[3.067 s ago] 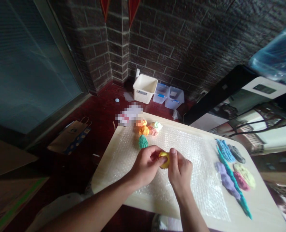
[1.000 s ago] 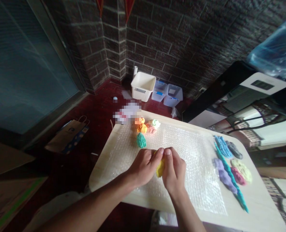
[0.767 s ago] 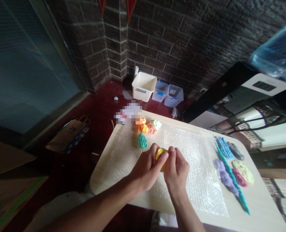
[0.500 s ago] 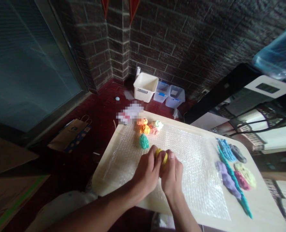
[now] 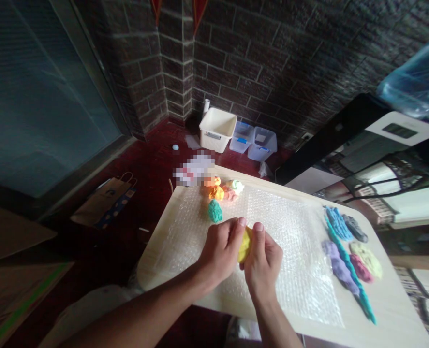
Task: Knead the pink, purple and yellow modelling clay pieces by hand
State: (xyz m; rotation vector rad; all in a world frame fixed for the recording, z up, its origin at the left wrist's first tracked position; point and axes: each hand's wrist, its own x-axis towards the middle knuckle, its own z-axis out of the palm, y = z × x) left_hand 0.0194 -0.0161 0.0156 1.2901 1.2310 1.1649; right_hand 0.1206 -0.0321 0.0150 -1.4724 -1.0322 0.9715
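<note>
Between my two hands is a yellow lump of modelling clay (image 5: 244,245), pinched from both sides above the bubble wrap. My left hand (image 5: 219,251) is closed on its left side, thumb pointing up. On the other side my right hand (image 5: 263,256) grips it, with the thumb upright and the fingers curled. Part of the lump is hidden by the fingers. Just beyond my left hand lies a green clay lump (image 5: 214,211). Behind that sit an orange lump (image 5: 216,193), a salmon lump (image 5: 230,194) and a pale green-white lump (image 5: 236,186).
Bubble wrap (image 5: 294,241) covers much of the wooden table (image 5: 392,309). At right lie a twisted teal roll (image 5: 348,263) and blue (image 5: 339,223), grey, purple (image 5: 339,268), pink and pale yellow clay. Beyond the table stand a cream bin (image 5: 217,130) and clear boxes (image 5: 261,145). A paper bag (image 5: 103,200) lies left.
Both hands keep hold of the yellow clay, shifting their fingers around it. It was squeezed and turned, and now shows as a taller piece between the thumbs. The other lumps stay put.
</note>
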